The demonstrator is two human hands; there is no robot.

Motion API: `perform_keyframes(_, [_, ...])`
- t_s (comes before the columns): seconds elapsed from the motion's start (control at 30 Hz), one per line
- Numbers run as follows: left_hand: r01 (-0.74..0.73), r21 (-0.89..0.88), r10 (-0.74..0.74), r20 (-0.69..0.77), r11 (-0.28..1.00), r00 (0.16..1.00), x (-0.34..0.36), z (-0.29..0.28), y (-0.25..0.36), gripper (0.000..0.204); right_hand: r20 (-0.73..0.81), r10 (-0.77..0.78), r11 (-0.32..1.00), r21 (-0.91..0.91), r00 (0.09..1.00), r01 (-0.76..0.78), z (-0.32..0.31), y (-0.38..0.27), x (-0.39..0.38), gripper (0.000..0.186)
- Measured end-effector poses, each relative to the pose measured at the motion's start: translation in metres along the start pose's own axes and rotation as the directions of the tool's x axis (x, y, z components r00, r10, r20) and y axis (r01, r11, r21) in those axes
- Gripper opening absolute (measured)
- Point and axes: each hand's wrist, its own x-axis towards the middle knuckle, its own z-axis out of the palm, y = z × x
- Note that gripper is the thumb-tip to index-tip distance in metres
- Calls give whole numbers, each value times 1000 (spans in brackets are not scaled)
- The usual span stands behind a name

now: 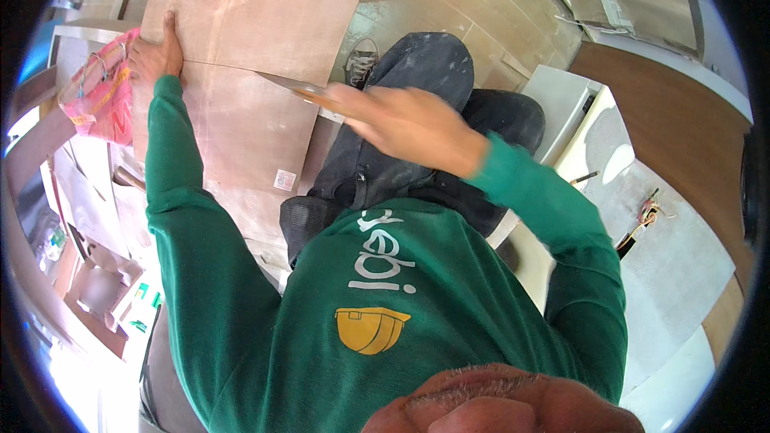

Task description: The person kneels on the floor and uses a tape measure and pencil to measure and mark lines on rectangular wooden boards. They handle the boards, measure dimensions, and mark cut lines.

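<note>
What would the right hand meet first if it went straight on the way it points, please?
The right hand, past the bladed tool it holds, would probably meet the wooden board first, though depth is unclear.

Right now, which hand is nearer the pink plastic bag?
Left: the left hand is beside the pink plastic bag; the right hand, holding a handsaw, is farther right.

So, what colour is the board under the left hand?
The board is light pinkish brown, seen best in the head view.
</note>
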Motion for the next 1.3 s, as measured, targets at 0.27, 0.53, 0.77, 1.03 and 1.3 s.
perform_keyframes(0.27, [23,0,-23,-29,1000,999,-12,0,-3,123,170,189,982,-9,967,-191,-112,-44,-90,64])
perform_keyframes(0.53, [-24,-5,24,-67,1000,997,-9,0,-5,126,103,109,992,-77,989,-101,-62,-14,-65,55])
perform_keyframes(0.77, [33,-14,-33,-13,999,999,-3,-11,1,123,164,140,981,108,977,-158,-45,-31,-3,53])
perform_keyframes(1.03, [2,-30,-3,-28,1000,1000,-7,-2,-12,123,231,242,970,-80,942,-230,-154,-96,-77,69])
perform_keyframes(1.3, [11,-65,-13,-30,998,999,-15,-24,9,107,91,85,994,64,992,-91,6,-19,33,46])
